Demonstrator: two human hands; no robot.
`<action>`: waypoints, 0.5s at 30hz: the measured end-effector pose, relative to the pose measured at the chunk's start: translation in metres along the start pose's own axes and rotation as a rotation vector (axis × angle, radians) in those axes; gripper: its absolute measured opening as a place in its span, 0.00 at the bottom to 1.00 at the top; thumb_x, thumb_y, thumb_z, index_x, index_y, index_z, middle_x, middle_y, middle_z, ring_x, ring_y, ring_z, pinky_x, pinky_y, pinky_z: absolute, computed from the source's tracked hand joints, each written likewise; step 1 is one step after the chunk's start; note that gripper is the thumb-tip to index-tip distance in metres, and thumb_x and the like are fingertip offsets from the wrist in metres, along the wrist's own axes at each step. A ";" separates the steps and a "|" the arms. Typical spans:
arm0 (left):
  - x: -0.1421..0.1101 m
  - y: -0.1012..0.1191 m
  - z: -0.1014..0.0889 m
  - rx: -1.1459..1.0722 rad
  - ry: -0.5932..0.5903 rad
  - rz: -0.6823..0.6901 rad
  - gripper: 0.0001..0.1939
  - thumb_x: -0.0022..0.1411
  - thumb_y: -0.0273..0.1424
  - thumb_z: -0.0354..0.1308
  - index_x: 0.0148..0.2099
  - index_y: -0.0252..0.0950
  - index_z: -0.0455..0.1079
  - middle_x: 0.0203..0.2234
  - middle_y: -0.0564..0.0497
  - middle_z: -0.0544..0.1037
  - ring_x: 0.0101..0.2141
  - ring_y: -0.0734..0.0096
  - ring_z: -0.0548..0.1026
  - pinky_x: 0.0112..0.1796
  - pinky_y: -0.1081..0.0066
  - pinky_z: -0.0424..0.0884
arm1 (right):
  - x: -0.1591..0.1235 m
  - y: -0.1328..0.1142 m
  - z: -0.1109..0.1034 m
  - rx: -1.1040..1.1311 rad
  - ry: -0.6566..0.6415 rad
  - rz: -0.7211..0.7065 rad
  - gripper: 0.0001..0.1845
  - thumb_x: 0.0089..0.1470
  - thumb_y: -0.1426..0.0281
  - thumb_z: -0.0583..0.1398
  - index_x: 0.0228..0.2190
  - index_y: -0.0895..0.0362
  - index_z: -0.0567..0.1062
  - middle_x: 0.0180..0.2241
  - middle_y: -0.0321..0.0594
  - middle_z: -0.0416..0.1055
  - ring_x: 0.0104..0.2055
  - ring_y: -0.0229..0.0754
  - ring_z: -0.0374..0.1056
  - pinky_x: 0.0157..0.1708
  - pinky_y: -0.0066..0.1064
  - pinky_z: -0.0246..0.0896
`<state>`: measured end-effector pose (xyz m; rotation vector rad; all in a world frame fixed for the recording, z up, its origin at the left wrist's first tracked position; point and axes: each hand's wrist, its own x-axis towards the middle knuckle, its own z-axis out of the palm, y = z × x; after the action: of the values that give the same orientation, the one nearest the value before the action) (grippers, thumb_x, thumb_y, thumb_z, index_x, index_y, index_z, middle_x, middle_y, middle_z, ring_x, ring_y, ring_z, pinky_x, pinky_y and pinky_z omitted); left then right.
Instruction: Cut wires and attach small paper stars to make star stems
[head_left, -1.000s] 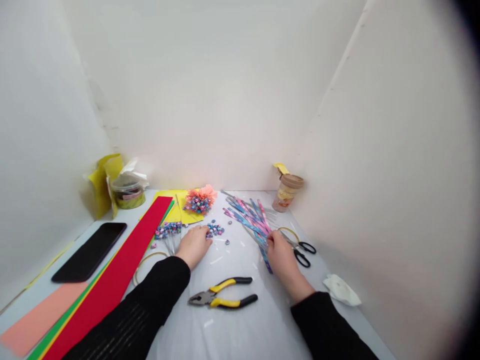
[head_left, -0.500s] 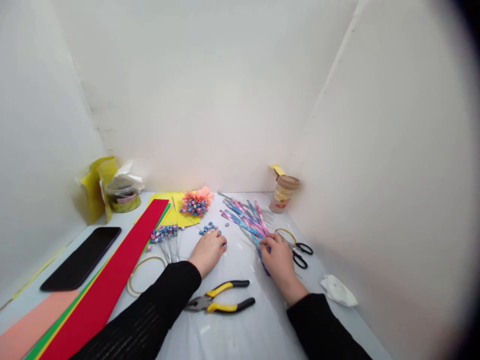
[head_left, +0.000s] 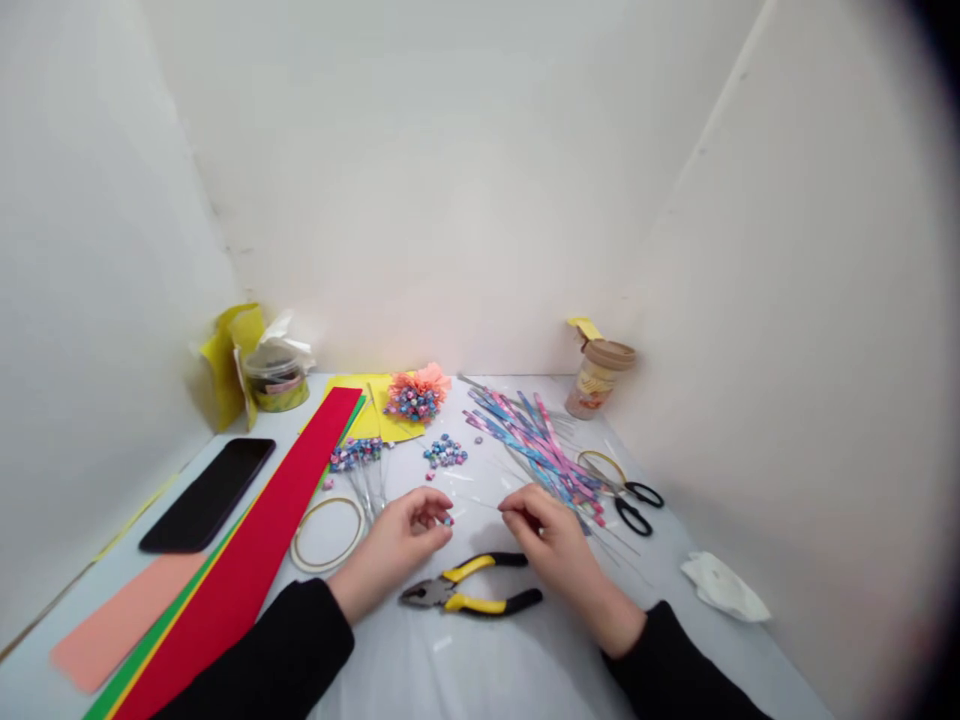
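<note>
Tabletop [head_left: 480, 670] under left hand [head_left: 394, 555] pinching a colored bead [head_left: 448, 520]; cup label [head_left: 592, 388] illegible.

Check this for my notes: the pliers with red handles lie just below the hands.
Not quite: the pliers have yellow and black handles, not red. They do lie just below the left hand and right hand, as the head view shows.
</note>
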<state>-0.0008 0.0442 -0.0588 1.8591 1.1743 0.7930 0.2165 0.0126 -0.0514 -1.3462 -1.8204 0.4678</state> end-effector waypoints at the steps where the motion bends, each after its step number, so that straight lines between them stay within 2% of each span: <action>1: -0.003 -0.001 -0.002 0.017 0.015 -0.006 0.11 0.54 0.27 0.57 0.41 0.35 0.73 0.32 0.47 0.79 0.34 0.66 0.76 0.37 0.65 0.72 | -0.001 -0.005 0.001 0.015 -0.020 0.011 0.08 0.53 0.73 0.54 0.28 0.56 0.73 0.26 0.37 0.68 0.28 0.39 0.64 0.28 0.28 0.58; 4: -0.007 0.002 -0.005 0.071 0.078 0.008 0.10 0.52 0.27 0.59 0.38 0.39 0.77 0.42 0.44 0.77 0.45 0.57 0.72 0.49 0.55 0.65 | -0.003 -0.018 0.006 0.060 -0.088 0.068 0.07 0.52 0.74 0.55 0.26 0.56 0.72 0.25 0.36 0.67 0.27 0.38 0.63 0.28 0.27 0.55; 6: -0.007 0.010 -0.005 0.029 0.100 0.062 0.12 0.53 0.28 0.60 0.41 0.41 0.77 0.47 0.45 0.75 0.50 0.55 0.69 0.51 0.55 0.63 | -0.006 -0.027 0.009 0.105 -0.138 0.113 0.07 0.52 0.74 0.55 0.25 0.55 0.71 0.24 0.35 0.66 0.27 0.38 0.62 0.27 0.27 0.55; 7: -0.008 0.016 -0.005 -0.042 0.097 0.096 0.12 0.54 0.28 0.59 0.42 0.41 0.77 0.47 0.45 0.75 0.49 0.57 0.70 0.49 0.57 0.66 | -0.008 -0.031 0.010 0.139 -0.165 0.138 0.07 0.52 0.73 0.55 0.25 0.55 0.71 0.24 0.35 0.66 0.27 0.37 0.62 0.27 0.27 0.55; 10: -0.011 0.034 -0.008 -0.301 0.049 0.146 0.06 0.56 0.31 0.59 0.32 0.37 0.77 0.38 0.45 0.79 0.40 0.62 0.75 0.41 0.64 0.72 | -0.011 -0.041 0.012 0.294 -0.259 0.160 0.09 0.57 0.68 0.52 0.28 0.55 0.70 0.26 0.36 0.67 0.26 0.37 0.63 0.28 0.27 0.58; 13: -0.016 0.055 -0.025 -0.592 0.138 0.055 0.11 0.60 0.37 0.55 0.31 0.36 0.71 0.26 0.50 0.78 0.32 0.68 0.76 0.38 0.67 0.73 | -0.011 -0.041 0.007 0.340 -0.345 -0.030 0.17 0.57 0.55 0.51 0.34 0.56 0.69 0.34 0.41 0.67 0.35 0.41 0.65 0.37 0.32 0.61; 15: -0.019 0.069 -0.043 -0.690 0.178 -0.011 0.10 0.61 0.39 0.54 0.35 0.37 0.68 0.21 0.56 0.73 0.25 0.73 0.74 0.30 0.71 0.72 | -0.010 -0.035 0.003 0.178 -0.481 -0.181 0.26 0.47 0.48 0.59 0.36 0.56 0.69 0.41 0.46 0.65 0.44 0.47 0.62 0.45 0.37 0.58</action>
<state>-0.0129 0.0207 0.0206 1.2270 0.8565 1.1952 0.1934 -0.0091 -0.0323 -0.9900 -2.2015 0.8911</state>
